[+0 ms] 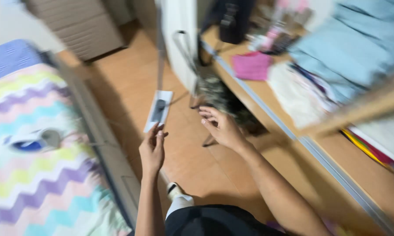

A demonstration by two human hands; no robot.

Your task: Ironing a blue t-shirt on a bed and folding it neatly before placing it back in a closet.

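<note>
Both hands are stretched out over the wooden floor [131,83] with nothing held: the left hand [152,148] has straight, spread fingers, the right hand [221,126] loosely curled, open ones. The flat mop [158,110] lies just beyond the left fingertips, beside the bed [35,175]. Its upright handle [161,57] is best gripped firmly before pushing
</note>
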